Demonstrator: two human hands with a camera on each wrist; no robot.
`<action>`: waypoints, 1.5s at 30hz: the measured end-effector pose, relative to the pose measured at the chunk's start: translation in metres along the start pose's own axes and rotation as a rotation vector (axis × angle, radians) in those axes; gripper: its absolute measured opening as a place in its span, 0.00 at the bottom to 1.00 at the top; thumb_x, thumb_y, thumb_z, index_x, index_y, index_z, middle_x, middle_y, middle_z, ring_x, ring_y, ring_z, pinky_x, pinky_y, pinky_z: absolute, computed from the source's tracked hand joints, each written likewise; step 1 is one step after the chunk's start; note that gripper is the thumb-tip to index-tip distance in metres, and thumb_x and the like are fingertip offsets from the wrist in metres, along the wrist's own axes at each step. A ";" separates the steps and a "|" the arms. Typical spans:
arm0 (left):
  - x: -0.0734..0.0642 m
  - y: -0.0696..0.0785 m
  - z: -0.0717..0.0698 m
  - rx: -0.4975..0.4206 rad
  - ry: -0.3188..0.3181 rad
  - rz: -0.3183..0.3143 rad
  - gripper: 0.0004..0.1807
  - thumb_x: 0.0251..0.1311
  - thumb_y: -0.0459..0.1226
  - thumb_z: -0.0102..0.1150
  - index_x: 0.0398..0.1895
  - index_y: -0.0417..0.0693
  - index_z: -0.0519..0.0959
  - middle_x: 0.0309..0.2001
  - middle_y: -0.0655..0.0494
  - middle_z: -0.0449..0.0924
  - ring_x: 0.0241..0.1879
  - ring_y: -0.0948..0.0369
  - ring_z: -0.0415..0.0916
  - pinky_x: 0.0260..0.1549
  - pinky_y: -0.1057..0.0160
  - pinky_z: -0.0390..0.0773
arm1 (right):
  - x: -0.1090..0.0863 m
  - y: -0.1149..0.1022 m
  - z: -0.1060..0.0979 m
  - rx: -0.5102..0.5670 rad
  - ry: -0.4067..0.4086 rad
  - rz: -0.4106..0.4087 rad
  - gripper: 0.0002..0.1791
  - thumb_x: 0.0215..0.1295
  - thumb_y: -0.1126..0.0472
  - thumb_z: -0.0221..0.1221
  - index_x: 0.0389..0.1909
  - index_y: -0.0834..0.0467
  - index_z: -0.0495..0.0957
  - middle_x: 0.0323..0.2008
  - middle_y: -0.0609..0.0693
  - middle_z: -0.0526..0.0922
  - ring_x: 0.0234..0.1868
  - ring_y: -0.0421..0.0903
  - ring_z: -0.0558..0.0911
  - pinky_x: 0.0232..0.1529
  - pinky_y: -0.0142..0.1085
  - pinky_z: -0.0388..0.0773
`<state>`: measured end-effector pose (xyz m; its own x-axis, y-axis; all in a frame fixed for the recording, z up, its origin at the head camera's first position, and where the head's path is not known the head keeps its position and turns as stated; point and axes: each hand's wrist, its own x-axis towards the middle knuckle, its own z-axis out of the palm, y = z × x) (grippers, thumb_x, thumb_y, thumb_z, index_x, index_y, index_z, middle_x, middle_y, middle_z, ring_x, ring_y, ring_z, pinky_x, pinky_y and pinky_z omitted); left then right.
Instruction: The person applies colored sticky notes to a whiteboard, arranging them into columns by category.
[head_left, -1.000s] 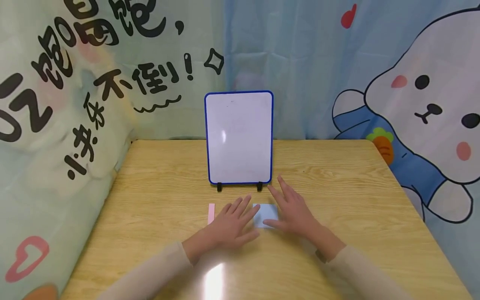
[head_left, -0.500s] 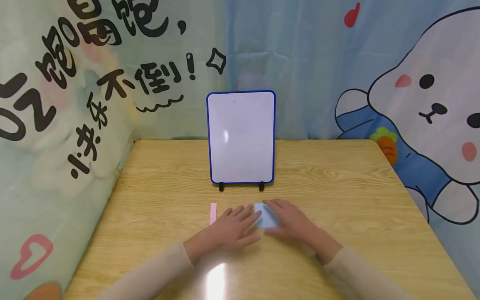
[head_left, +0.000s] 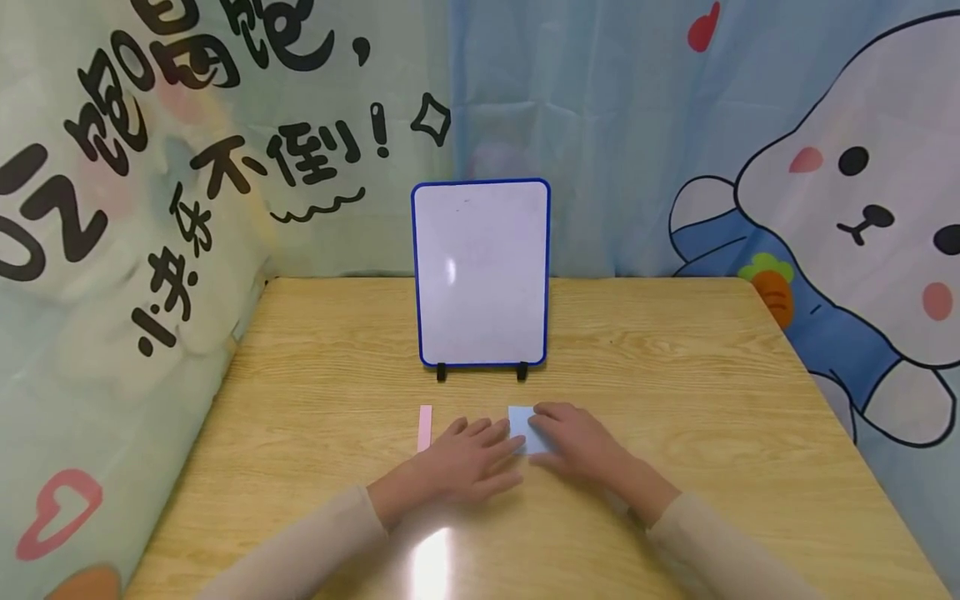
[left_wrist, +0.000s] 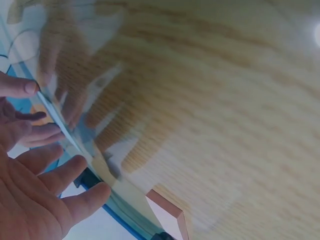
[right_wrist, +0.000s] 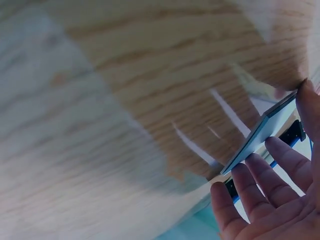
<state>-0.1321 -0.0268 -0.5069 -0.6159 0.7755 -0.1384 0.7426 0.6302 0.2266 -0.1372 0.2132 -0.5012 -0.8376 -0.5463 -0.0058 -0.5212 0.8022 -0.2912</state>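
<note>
A thin light-blue square tile (head_left: 519, 425) lies on the table in front of the whiteboard. My right hand (head_left: 583, 440) holds it at its right side, fingers near the far edge and thumb at the near edge. In the right wrist view the thumb meets one corner of the tile (right_wrist: 270, 119), with the fingertips along its other side. My left hand (head_left: 459, 460) hovers or rests just left of the tile, fingers spread and fairly straight. Its fingertips reach near the tile's left edge; contact is unclear. A narrow pink block (head_left: 425, 427) stands left of that hand, partly hidden by it.
A blue-rimmed whiteboard (head_left: 482, 271) stands on small black feet (head_left: 441, 372) behind the pieces. The wooden table (head_left: 675, 375) is shiny and reflects a bright light near its front. Printed curtains (head_left: 592, 125) hang behind and beside it.
My right hand has come down and drawn in, its spread fingers bending onto the tile's right part. The left hand stays nearly in place, its fingertips slightly lower.
</note>
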 end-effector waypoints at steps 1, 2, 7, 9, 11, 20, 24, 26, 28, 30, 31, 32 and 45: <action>-0.001 0.001 0.000 0.004 0.003 0.003 0.36 0.73 0.65 0.22 0.78 0.63 0.54 0.77 0.54 0.55 0.73 0.51 0.59 0.67 0.41 0.63 | 0.000 0.000 0.000 -0.011 -0.007 0.002 0.30 0.61 0.48 0.68 0.58 0.63 0.77 0.60 0.62 0.78 0.61 0.60 0.76 0.60 0.56 0.74; -0.001 0.001 -0.001 0.005 0.004 0.005 0.36 0.73 0.64 0.22 0.78 0.63 0.55 0.77 0.54 0.56 0.73 0.52 0.60 0.67 0.41 0.63 | 0.000 0.000 0.000 -0.014 -0.016 0.008 0.30 0.62 0.48 0.67 0.58 0.63 0.77 0.61 0.61 0.78 0.62 0.60 0.76 0.61 0.56 0.73; -0.002 0.002 -0.002 0.008 -0.008 0.002 0.35 0.73 0.64 0.23 0.78 0.65 0.55 0.77 0.54 0.56 0.73 0.52 0.60 0.68 0.41 0.62 | 0.000 0.001 0.000 -0.068 -0.027 -0.011 0.29 0.64 0.47 0.64 0.58 0.63 0.77 0.61 0.61 0.78 0.62 0.59 0.77 0.62 0.56 0.73; -0.002 0.002 -0.002 0.014 -0.012 0.001 0.34 0.73 0.63 0.23 0.78 0.65 0.55 0.77 0.54 0.56 0.73 0.52 0.60 0.68 0.41 0.61 | 0.000 0.001 -0.002 -0.069 -0.028 -0.018 0.29 0.65 0.47 0.63 0.58 0.63 0.77 0.61 0.61 0.79 0.62 0.60 0.77 0.62 0.56 0.72; -0.002 0.002 -0.003 0.016 -0.016 0.002 0.34 0.74 0.63 0.23 0.78 0.64 0.55 0.77 0.54 0.56 0.73 0.52 0.60 0.69 0.41 0.61 | -0.001 0.001 -0.003 -0.061 -0.031 -0.021 0.28 0.66 0.47 0.63 0.59 0.64 0.78 0.61 0.61 0.78 0.62 0.60 0.77 0.63 0.56 0.72; -0.005 0.004 -0.004 0.030 0.003 0.027 0.33 0.75 0.61 0.23 0.77 0.62 0.58 0.76 0.53 0.58 0.73 0.52 0.61 0.69 0.41 0.62 | -0.001 0.005 -0.001 -0.066 0.031 -0.092 0.19 0.68 0.54 0.61 0.53 0.62 0.82 0.57 0.60 0.82 0.58 0.58 0.81 0.59 0.54 0.76; -0.007 0.004 -0.007 0.067 0.030 0.065 0.32 0.76 0.59 0.27 0.75 0.59 0.62 0.74 0.54 0.63 0.72 0.54 0.62 0.69 0.44 0.63 | -0.001 0.004 0.001 -0.088 0.089 -0.133 0.15 0.68 0.62 0.59 0.52 0.64 0.82 0.52 0.59 0.85 0.54 0.57 0.83 0.57 0.52 0.78; -0.008 0.004 -0.007 0.080 0.046 0.089 0.31 0.76 0.58 0.29 0.73 0.58 0.65 0.72 0.56 0.67 0.71 0.56 0.64 0.68 0.46 0.64 | -0.001 0.004 0.002 -0.085 0.110 -0.136 0.15 0.67 0.65 0.59 0.51 0.65 0.82 0.51 0.59 0.86 0.53 0.57 0.84 0.56 0.51 0.78; -0.008 0.004 -0.006 0.087 0.063 0.109 0.30 0.76 0.58 0.30 0.71 0.57 0.68 0.69 0.58 0.71 0.69 0.57 0.67 0.67 0.48 0.66 | -0.001 0.004 0.003 -0.087 0.131 -0.142 0.13 0.65 0.66 0.60 0.49 0.65 0.82 0.49 0.59 0.86 0.52 0.57 0.85 0.55 0.51 0.79; -0.008 0.003 -0.005 0.087 0.069 0.118 0.30 0.75 0.58 0.31 0.70 0.56 0.69 0.67 0.58 0.73 0.68 0.57 0.68 0.66 0.48 0.67 | 0.000 0.004 0.004 -0.081 0.144 -0.141 0.12 0.65 0.66 0.60 0.47 0.65 0.83 0.48 0.59 0.87 0.51 0.57 0.85 0.54 0.51 0.80; -0.008 0.003 -0.004 0.089 0.067 0.118 0.31 0.75 0.59 0.30 0.70 0.56 0.69 0.68 0.58 0.73 0.68 0.57 0.68 0.66 0.47 0.66 | 0.000 0.004 0.004 -0.078 0.145 -0.135 0.12 0.65 0.66 0.60 0.47 0.65 0.84 0.47 0.59 0.87 0.51 0.57 0.85 0.54 0.51 0.80; -0.008 0.002 -0.003 0.086 0.063 0.116 0.31 0.75 0.59 0.30 0.70 0.56 0.69 0.68 0.58 0.72 0.69 0.56 0.67 0.67 0.47 0.66 | 0.001 0.004 0.004 -0.072 0.141 -0.128 0.11 0.66 0.65 0.60 0.46 0.64 0.84 0.47 0.59 0.87 0.51 0.57 0.85 0.54 0.51 0.80; -0.001 0.001 0.000 0.082 0.012 0.091 0.34 0.74 0.62 0.30 0.72 0.56 0.67 0.72 0.57 0.67 0.72 0.54 0.63 0.68 0.44 0.64 | 0.002 0.006 -0.006 0.002 -0.019 -0.072 0.17 0.66 0.53 0.63 0.46 0.61 0.84 0.54 0.59 0.84 0.57 0.58 0.82 0.59 0.52 0.77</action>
<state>-0.1308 -0.0266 -0.5062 -0.5480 0.8293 -0.1095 0.8141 0.5588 0.1579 -0.1431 0.2188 -0.4974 -0.7945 -0.6072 -0.0033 -0.5797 0.7602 -0.2932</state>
